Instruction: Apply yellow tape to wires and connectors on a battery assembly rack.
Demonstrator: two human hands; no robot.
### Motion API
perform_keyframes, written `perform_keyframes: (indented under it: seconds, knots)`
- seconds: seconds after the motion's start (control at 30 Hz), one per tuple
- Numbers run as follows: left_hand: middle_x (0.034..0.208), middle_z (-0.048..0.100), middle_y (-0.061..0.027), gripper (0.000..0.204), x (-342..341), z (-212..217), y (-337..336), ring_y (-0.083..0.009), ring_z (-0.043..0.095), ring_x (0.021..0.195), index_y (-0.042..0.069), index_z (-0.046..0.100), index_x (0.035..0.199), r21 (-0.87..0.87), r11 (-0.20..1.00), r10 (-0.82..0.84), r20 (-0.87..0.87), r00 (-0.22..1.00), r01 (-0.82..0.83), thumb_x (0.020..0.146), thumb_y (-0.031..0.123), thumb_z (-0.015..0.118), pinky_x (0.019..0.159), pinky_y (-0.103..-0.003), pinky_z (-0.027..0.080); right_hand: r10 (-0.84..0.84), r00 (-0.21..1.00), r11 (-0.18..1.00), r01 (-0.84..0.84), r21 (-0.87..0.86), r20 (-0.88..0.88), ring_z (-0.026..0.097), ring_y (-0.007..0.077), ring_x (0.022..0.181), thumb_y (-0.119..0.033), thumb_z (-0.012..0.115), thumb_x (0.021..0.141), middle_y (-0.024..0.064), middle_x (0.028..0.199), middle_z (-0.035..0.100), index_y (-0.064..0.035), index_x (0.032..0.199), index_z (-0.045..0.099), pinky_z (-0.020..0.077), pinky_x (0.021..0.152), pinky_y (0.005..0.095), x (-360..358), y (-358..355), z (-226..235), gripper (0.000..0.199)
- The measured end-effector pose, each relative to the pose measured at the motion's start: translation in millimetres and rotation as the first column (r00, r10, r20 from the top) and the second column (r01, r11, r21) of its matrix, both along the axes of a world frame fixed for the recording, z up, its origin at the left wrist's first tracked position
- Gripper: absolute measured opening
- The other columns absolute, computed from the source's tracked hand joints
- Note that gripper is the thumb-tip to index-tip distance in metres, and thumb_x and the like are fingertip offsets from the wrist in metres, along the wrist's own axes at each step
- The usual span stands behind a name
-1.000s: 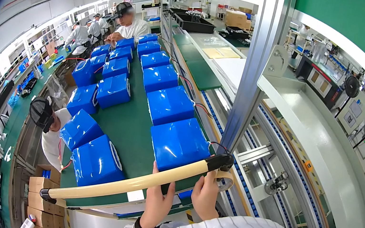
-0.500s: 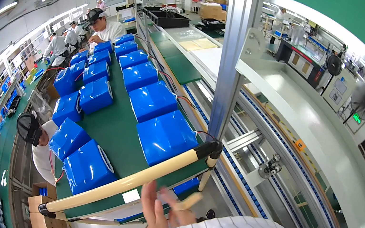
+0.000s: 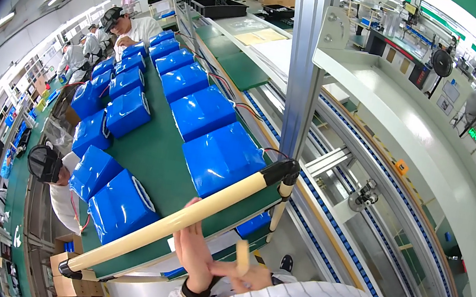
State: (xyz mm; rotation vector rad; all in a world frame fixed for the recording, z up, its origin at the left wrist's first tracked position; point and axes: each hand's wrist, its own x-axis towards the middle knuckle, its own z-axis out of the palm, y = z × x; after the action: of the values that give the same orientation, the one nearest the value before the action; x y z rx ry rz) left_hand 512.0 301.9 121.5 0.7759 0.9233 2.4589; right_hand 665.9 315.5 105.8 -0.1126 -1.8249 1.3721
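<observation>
My left hand (image 3: 194, 253) is raised with its fingers apart, just under the cream tube rail (image 3: 162, 224) that runs along the near end of the green belt (image 3: 151, 159); a black band sits on its wrist. Beside it, my right hand (image 3: 251, 275) touches the left palm and grips a short cream stick (image 3: 242, 256) that points upward. The nearest blue wrapped pack (image 3: 220, 158) lies on the belt right behind the rail. A second blue pack (image 3: 121, 207) lies to its left.
Several more blue packs (image 3: 183, 79) line the belt in two rows into the distance. An aluminium post (image 3: 302, 65) rises at the rail's right end. A person in a black cap (image 3: 46, 164) works at the left; others (image 3: 123, 22) stand farther back. Conveyor tracks (image 3: 362, 232) run on the right.
Both hands have come off the cream rail and dropped below it. They now meet together, with the short cream stick in the right hand. The view has tilted downward.
</observation>
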Motion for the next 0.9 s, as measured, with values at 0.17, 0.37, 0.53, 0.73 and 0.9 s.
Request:
perform_keyframes:
  seconds: [0.17, 0.37, 0.53, 0.73, 0.9]
  knots:
    - [0.128, 0.054, -0.012, 0.033, -10.4, 11.9, 8.3, -0.0209, 0.055, 0.117, -0.001, 0.047, 0.131, -0.282, 0.927, 0.155, -0.309, 0.938, -0.246, 0.1, 0.009, 0.054, 0.103, -0.032, 0.041, -0.344, 0.916, 0.876, 0.392, -0.283, 0.205, 0.069, 0.0233, 0.073, 0.0, 0.056, 0.094, 0.0135, 0.098, 0.07, -0.0044, 0.115, 0.069, 0.0533, 0.064, 0.0299, 10.8, 31.5, 19.3, 0.025]
    - [0.113, 0.06, -0.0097, 0.019, 17.6, -3.5, -3.5, -0.0199, 0.058, 0.103, -0.002, 0.057, 0.117, -0.299, 0.953, -0.106, -0.483, 0.869, -0.05, 0.101, 0.008, 0.052, 0.089, -0.031, 0.045, -0.498, 0.866, 0.864, 0.492, 0.109, 0.039, 0.065, 0.0253, 0.067, -0.004, 0.065, 0.091, 0.0077, 0.085, 0.068, -0.0121, 0.11, 0.068, 0.0494, 0.058, 0.0311, 7.4, 41.9, 24.2, 0.02]
    - [0.111, 0.067, -0.0156, 0.051, 23.2, -1.8, -9.2, -0.0239, 0.062, 0.103, -0.008, 0.065, 0.108, -0.602, 0.669, -0.617, -0.124, 0.777, 0.435, 0.107, 0.038, 0.043, 0.091, -0.033, 0.048, -0.139, 0.99, 0.968, 0.141, 0.206, -0.024, 0.064, 0.0243, 0.078, -0.009, 0.069, 0.086, 0.0054, 0.09, 0.066, -0.0172, 0.107, 0.07, 0.0466, 0.067, 0.0335, 2.8, 43.1, 9.6, 0.022]
    - [0.123, 0.064, -0.0245, 0.076, 20.7, 4.2, -3.8, -0.0327, 0.061, 0.117, -0.011, 0.063, 0.119, -0.39, 0.639, -0.735, -0.058, 0.675, 0.663, 0.097, 0.06, 0.047, 0.1, -0.041, 0.048, 0.137, 0.949, 0.987, -0.155, 0.041, 0.286, 0.062, 0.024, 0.09, -0.01, 0.071, 0.083, 0.0045, 0.094, 0.063, -0.0163, 0.099, 0.073, 0.0429, 0.077, 0.0358, 9.9, 53.2, -13.8, 0.018]
    - [0.108, 0.067, -0.022, 0.052, 17.4, -6.6, 3.7, -0.0411, 0.061, 0.113, -0.006, 0.063, 0.107, -0.133, 0.712, -0.679, 0.119, 0.724, 0.69, 0.104, 0.043, 0.045, 0.103, -0.052, 0.043, 0.031, 0.985, 0.934, -0.09, 0.345, 0.171, 0.059, 0.0289, 0.101, -0.008, 0.073, 0.082, 0.0112, 0.108, 0.06, -0.0134, 0.094, 0.072, 0.045, 0.087, 0.0363, 13.7, 74.9, -17.2, 0.014]
